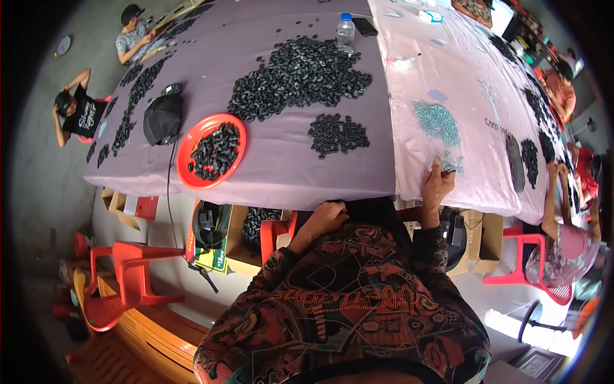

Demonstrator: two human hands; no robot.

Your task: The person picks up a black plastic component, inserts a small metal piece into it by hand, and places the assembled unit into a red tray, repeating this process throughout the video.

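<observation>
Two hands | right hand (438, 185) pinching small grey-blue metal pieces (437, 121) | left hand (327, 216) curled, hold unclear | lilac cloth (268, 166)

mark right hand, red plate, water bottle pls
right hand (437, 185), head view, back of the hand at the table edge
red plate (192, 144), head view, bare left rim
water bottle (345, 33), head view, clear body

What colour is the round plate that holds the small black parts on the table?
The plate is bright red-orange. It shows in the head view, left of the person's hands.
</observation>
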